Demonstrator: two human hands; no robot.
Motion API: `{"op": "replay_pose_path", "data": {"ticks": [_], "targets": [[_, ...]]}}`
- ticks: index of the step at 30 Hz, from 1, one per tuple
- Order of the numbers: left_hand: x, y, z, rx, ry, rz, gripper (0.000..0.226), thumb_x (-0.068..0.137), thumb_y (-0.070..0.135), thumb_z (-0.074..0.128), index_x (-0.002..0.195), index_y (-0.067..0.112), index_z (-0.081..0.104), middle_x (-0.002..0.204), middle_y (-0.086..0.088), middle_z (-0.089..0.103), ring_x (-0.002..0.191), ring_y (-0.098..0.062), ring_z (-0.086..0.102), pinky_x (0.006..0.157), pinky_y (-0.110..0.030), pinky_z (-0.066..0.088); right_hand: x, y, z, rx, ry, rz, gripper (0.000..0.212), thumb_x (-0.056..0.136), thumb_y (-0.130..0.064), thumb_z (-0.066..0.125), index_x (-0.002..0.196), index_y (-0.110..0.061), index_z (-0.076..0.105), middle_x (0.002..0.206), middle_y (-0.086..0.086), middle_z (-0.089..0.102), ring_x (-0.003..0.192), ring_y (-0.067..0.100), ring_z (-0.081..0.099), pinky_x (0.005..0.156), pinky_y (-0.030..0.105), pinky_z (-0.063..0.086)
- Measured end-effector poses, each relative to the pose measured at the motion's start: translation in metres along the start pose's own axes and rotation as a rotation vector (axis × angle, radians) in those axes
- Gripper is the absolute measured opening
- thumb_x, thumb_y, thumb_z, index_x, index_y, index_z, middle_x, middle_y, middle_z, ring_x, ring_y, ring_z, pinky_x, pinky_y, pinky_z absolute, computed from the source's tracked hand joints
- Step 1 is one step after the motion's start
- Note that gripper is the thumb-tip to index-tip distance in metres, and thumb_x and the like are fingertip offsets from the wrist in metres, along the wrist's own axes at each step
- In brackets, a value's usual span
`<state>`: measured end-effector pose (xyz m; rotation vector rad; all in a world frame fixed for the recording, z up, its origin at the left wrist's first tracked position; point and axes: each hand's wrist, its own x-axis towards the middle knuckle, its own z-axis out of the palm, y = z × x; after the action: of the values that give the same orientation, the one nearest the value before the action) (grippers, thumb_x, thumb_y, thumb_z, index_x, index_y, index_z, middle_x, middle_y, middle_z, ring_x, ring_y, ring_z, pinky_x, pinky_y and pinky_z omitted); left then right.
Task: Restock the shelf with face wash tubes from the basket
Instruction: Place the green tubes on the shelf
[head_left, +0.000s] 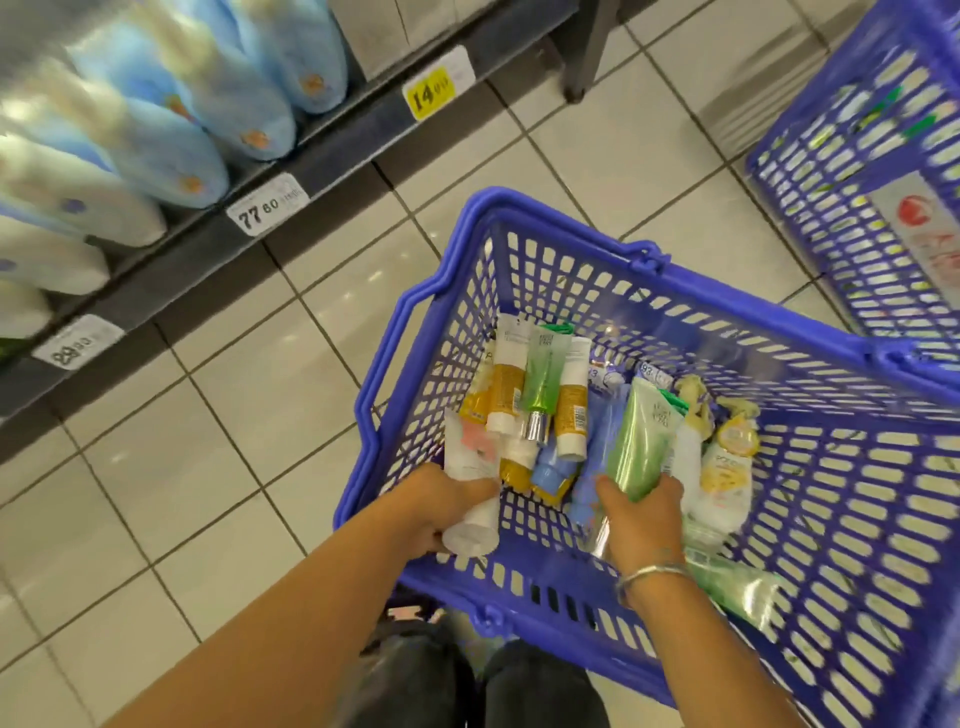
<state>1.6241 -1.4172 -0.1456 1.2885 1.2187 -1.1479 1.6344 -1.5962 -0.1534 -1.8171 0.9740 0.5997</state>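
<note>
A blue plastic basket (810, 519) stands on the tiled floor and holds several face wash tubes in yellow, green, blue and white. My left hand (436, 506) grips a white tube with a pink patch (470, 467) at the basket's near left side. My right hand (641, 525), with a metal bangle on the wrist, grips a large green tube (641, 441) in the middle of the basket. A narrow green tube with a silver cap (540, 384) lies among yellow and white tubes behind my left hand. The shelf (291, 171) runs along the left.
Blue and white bottles (171, 130) fill the shelf, with price tags (267, 205) along its edge. A second blue basket (872, 171) stands at the upper right. A dark shelf post (582, 62) meets the floor at the top. My dark-clothed knees (467, 686) are just below the basket.
</note>
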Motion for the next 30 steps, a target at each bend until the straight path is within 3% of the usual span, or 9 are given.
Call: {"op": "replay_pose_path", "data": {"ticks": [3, 6, 9, 11, 15, 18, 23, 26, 30], "targets": [[-0.05, 0.002, -0.004, -0.101, -0.041, 0.072, 0.032, 0.083, 0.028, 0.066, 0.103, 0.004, 0.059, 0.09, -0.013, 0.068, 0.079, -0.028, 0.066, 0.07, -0.04, 0.057, -0.034, -0.033, -0.019, 0.034, -0.037, -0.057, 0.036, 0.083, -0.012, 0.064, 0.114, -0.006, 0.048, 0.094, 0.008, 0.059, 0.082, 0.027, 0.059, 0.073, 0.033, 0.049], [-0.109, 0.013, -0.007, -0.173, -0.028, 0.201, 0.042, 0.083, 0.027, 0.066, 0.116, 0.003, 0.054, 0.106, -0.018, 0.067, 0.093, -0.034, 0.066, 0.083, -0.051, 0.054, -0.072, -0.075, -0.038, 0.068, -0.064, -0.145, 0.028, 0.083, -0.016, 0.065, 0.107, -0.014, 0.05, 0.084, -0.003, 0.058, 0.071, 0.011, 0.057, 0.055, 0.02, 0.046], [-0.178, 0.026, -0.017, -0.274, -0.041, 0.368, 0.042, 0.086, 0.02, 0.062, 0.122, 0.002, 0.051, 0.115, -0.023, 0.064, 0.104, -0.041, 0.062, 0.093, -0.058, 0.047, -0.116, -0.123, -0.057, 0.116, -0.087, -0.237, 0.025, 0.083, -0.017, 0.065, 0.101, -0.014, 0.049, 0.081, -0.002, 0.057, 0.069, 0.013, 0.056, 0.056, 0.022, 0.045], [-0.223, 0.032, -0.027, -0.35, -0.055, 0.473, 0.036, 0.087, 0.014, 0.06, 0.12, 0.004, 0.053, 0.114, -0.021, 0.065, 0.104, -0.038, 0.062, 0.095, -0.055, 0.046, -0.148, -0.153, -0.068, 0.153, -0.101, -0.302, 0.023, 0.082, -0.014, 0.066, 0.098, -0.013, 0.049, 0.078, -0.001, 0.056, 0.066, 0.012, 0.056, 0.053, 0.014, 0.046], [-0.322, 0.045, -0.05, -0.516, -0.113, 0.676, 0.027, 0.087, 0.001, 0.053, 0.114, 0.005, 0.05, 0.098, -0.01, 0.066, 0.083, -0.022, 0.065, 0.078, -0.035, 0.056, -0.222, -0.223, -0.092, 0.218, -0.164, -0.432, 0.019, 0.084, -0.011, 0.064, 0.096, -0.016, 0.05, 0.076, -0.001, 0.056, 0.048, -0.006, 0.055, 0.045, 0.007, 0.042], [-0.395, 0.046, -0.07, -0.605, -0.206, 0.829, 0.025, 0.084, -0.002, 0.052, 0.106, 0.01, 0.055, 0.084, -0.001, 0.073, 0.071, -0.011, 0.069, 0.064, -0.022, 0.057, -0.282, -0.272, -0.109, 0.275, -0.213, -0.524, 0.019, 0.084, -0.01, 0.062, 0.097, -0.017, 0.05, 0.075, 0.001, 0.056, 0.047, -0.004, 0.054, 0.044, 0.011, 0.045], [-0.497, 0.03, -0.11, -0.677, -0.312, 1.02, 0.038, 0.075, 0.01, 0.068, 0.11, 0.017, 0.057, 0.094, -0.001, 0.073, 0.084, -0.014, 0.07, 0.069, -0.026, 0.055, -0.377, -0.343, -0.128, 0.282, -0.338, -0.689, 0.023, 0.083, -0.019, 0.064, 0.096, -0.03, 0.048, 0.085, 0.005, 0.06, 0.067, 0.018, 0.06, 0.057, 0.03, 0.05], [-0.554, 0.019, -0.131, -0.709, -0.291, 1.147, 0.05, 0.07, 0.023, 0.072, 0.117, 0.019, 0.055, 0.099, 0.001, 0.071, 0.089, -0.013, 0.068, 0.07, -0.026, 0.055, -0.432, -0.381, -0.135, 0.258, -0.432, -0.83, 0.021, 0.083, -0.02, 0.064, 0.094, -0.033, 0.05, 0.078, -0.004, 0.059, 0.055, 0.003, 0.061, 0.049, 0.021, 0.051], [-0.626, 0.005, -0.16, -0.796, -0.166, 1.318, 0.061, 0.063, 0.019, 0.077, 0.12, 0.016, 0.053, 0.096, 0.002, 0.073, 0.085, -0.012, 0.069, 0.071, -0.029, 0.057, -0.504, -0.426, -0.138, 0.25, -0.551, -1.002, 0.021, 0.085, -0.014, 0.061, 0.103, -0.019, 0.051, 0.077, -0.005, 0.056, 0.051, -0.006, 0.056, 0.049, 0.011, 0.047]]}}
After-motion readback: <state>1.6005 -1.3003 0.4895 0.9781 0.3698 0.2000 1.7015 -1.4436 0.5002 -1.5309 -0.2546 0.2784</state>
